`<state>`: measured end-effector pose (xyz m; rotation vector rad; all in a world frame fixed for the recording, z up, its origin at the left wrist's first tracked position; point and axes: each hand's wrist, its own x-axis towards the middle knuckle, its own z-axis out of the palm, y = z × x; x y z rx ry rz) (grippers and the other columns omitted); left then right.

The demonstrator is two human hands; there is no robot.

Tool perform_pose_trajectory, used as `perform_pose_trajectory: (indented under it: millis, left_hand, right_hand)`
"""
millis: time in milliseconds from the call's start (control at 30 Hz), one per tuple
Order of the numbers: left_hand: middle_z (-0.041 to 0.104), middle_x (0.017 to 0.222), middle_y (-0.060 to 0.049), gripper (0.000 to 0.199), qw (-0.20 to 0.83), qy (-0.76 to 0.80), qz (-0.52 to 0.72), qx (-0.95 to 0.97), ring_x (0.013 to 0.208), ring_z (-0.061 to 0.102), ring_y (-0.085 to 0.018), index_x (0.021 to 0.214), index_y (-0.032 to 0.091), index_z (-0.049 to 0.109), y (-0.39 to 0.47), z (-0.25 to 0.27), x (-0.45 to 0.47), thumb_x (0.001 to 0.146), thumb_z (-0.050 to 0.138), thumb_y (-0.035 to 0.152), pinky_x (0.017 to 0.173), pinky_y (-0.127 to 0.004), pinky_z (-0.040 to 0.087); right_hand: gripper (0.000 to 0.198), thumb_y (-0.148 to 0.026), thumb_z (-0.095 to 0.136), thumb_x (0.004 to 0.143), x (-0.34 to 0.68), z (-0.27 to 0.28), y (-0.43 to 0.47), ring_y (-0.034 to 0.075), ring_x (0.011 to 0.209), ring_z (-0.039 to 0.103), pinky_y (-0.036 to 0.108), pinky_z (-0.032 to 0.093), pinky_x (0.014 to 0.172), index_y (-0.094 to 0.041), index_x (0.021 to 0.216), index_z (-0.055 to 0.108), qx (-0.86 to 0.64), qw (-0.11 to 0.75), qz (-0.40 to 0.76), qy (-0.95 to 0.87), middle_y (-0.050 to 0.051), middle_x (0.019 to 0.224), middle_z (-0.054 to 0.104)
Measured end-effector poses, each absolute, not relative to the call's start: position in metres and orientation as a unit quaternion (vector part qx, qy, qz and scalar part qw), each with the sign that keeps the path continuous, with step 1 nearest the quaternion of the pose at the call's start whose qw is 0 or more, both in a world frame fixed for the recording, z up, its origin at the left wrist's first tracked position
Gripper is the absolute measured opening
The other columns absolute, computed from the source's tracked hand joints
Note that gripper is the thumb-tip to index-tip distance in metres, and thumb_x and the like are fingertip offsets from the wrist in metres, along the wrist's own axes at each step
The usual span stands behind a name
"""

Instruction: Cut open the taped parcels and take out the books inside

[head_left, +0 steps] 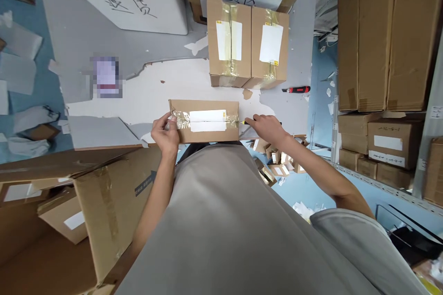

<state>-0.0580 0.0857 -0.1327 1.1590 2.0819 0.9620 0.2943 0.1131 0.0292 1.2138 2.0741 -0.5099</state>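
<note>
My left hand (166, 134) is clamped on the nine o'clock end of a long, low, brown cardboard carton (207, 137), probably so that it cannot slide or turn. The carton lies lengthwise just in front of me, along the near edge of a worn grey-and-white tabletop (187, 80), where both arms reach it comfortably. Its white paper label (207, 120) faces up, crossed by a seam running from nine to three o'clock.

My right hand (268, 128) is closed around a slim black-and-yellow tool (244, 122), mostly hidden by my fist, so I cannot tell its kind. It points at the carton's three o'clock end, in line with the seam, which may be why my fist sits so low.

At one o'clock two taped brown cardboard boxes (248, 44) stand side by side, perhaps set back for elbow room. A red-and-black utility knife (298, 89) lies loose at two o'clock, seemingly laid aside within reach.
</note>
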Motion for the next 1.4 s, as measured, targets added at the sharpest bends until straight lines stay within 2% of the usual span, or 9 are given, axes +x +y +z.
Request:
perform_pose_trajectory:
  millis: [133, 333, 500, 667, 800, 933, 1067, 1267, 1400]
  left_hand:
    - [0.075, 0.107, -0.01, 0.038, 0.292, 0.775, 0.357, 0.432, 0.105, 0.073, -0.026, 0.129, 0.014, 0.084, 0.088, -0.135, -0.065, 0.099, 0.071, 0.032, 0.109, -0.043, 0.06]
    - [0.075, 0.107, -0.009, 0.037, 0.271, 0.775, 0.36, 0.443, 0.103, 0.07, -0.025, 0.129, 0.013, 0.084, 0.09, -0.142, -0.081, 0.1, 0.071, 0.03, 0.106, -0.041, 0.06]
    - [0.079, 0.118, -0.01, 0.036, 0.276, 0.784, 0.367, 0.418, 0.105, 0.067, -0.023, 0.13, 0.009, 0.082, 0.095, -0.156, -0.13, 0.099, 0.073, 0.025, 0.111, -0.043, 0.057]
    - [0.081, 0.12, -0.01, 0.036, 0.307, 0.784, 0.369, 0.394, 0.106, 0.068, -0.02, 0.132, 0.009, 0.078, 0.1, -0.168, -0.166, 0.098, 0.076, 0.023, 0.111, -0.039, 0.057]
    - [0.08, 0.111, -0.008, 0.04, 0.306, 0.788, 0.355, 0.399, 0.101, 0.064, -0.018, 0.133, 0.01, 0.073, 0.105, -0.17, -0.175, 0.1, 0.078, 0.031, 0.099, -0.034, 0.058]
    - [0.079, 0.107, -0.006, 0.026, 0.303, 0.788, 0.351, 0.405, 0.1, 0.063, -0.018, 0.112, 0.012, 0.073, 0.105, -0.173, -0.178, 0.101, 0.077, 0.035, 0.102, -0.036, 0.058]
    - [0.078, 0.106, -0.008, 0.027, 0.338, 0.774, 0.344, 0.411, 0.099, 0.069, -0.02, 0.111, 0.015, 0.073, 0.106, -0.184, -0.158, 0.097, 0.074, 0.038, 0.1, -0.036, 0.06]
    - [0.082, 0.109, -0.016, 0.024, 0.48, 0.695, 0.242, 0.478, 0.11, 0.077, -0.03, 0.105, 0.018, 0.074, 0.116, -0.201, -0.074, 0.091, 0.071, 0.038, 0.109, -0.047, 0.06]
    - [0.086, 0.116, -0.018, 0.023, 0.531, 0.647, 0.209, 0.506, 0.119, 0.078, -0.039, 0.098, 0.019, 0.079, 0.117, -0.206, -0.042, 0.077, 0.08, 0.026, 0.118, -0.057, 0.057]
  right_hand:
    - [0.059, -0.002, 0.042, 0.111, 0.308, 0.017, 0.108, 0.028, 0.117, 0.077, 0.034, 0.05, 0.086, -0.022, 0.164, 0.058, 0.465, 0.31, -0.191, 0.807, 0.018, 0.136, 0.077]
    - [0.047, -0.031, 0.037, 0.125, 0.31, -0.014, 0.102, 0.026, 0.118, 0.076, 0.031, 0.05, 0.087, -0.029, 0.163, 0.064, 0.506, 0.221, -0.267, 0.79, 0.012, 0.134, 0.08]
    - [0.047, -0.047, 0.045, 0.121, 0.305, -0.032, 0.078, 0.023, 0.115, 0.076, 0.031, 0.057, 0.1, -0.024, 0.151, 0.073, 0.578, -0.059, -0.403, 0.707, 0.01, 0.129, 0.083]
    - [0.061, -0.079, 0.063, 0.101, 0.272, -0.081, 0.067, 0.02, 0.079, 0.075, 0.031, 0.062, 0.083, -0.02, 0.114, 0.076, 0.678, -0.257, -0.516, 0.456, 0.001, 0.082, 0.076]
    - [0.062, -0.084, 0.081, 0.082, 0.231, -0.114, 0.064, 0.017, 0.066, 0.069, 0.026, 0.056, 0.069, -0.023, 0.085, 0.068, 0.685, -0.243, -0.592, 0.349, -0.002, 0.064, 0.069]
    - [0.051, -0.072, 0.083, 0.085, 0.207, -0.109, 0.06, 0.016, 0.065, 0.069, 0.025, 0.056, 0.068, -0.024, 0.079, 0.066, 0.684, -0.251, -0.595, 0.339, -0.003, 0.062, 0.069]
    - [0.05, -0.07, 0.082, 0.087, 0.219, -0.072, 0.06, 0.017, 0.062, 0.066, 0.026, 0.054, 0.066, -0.023, 0.082, 0.068, 0.715, -0.279, -0.526, 0.365, -0.004, 0.06, 0.066]
    - [0.043, -0.059, 0.074, 0.102, 0.254, 0.0, 0.064, 0.029, 0.097, 0.076, 0.036, 0.06, 0.09, -0.017, 0.11, 0.082, 0.78, -0.203, -0.308, 0.505, 0.011, 0.103, 0.084]
    - [0.042, -0.044, 0.062, 0.111, 0.243, 0.014, 0.068, 0.034, 0.12, 0.077, 0.043, 0.06, 0.108, -0.019, 0.139, 0.081, 0.792, -0.103, -0.236, 0.554, 0.017, 0.133, 0.083]
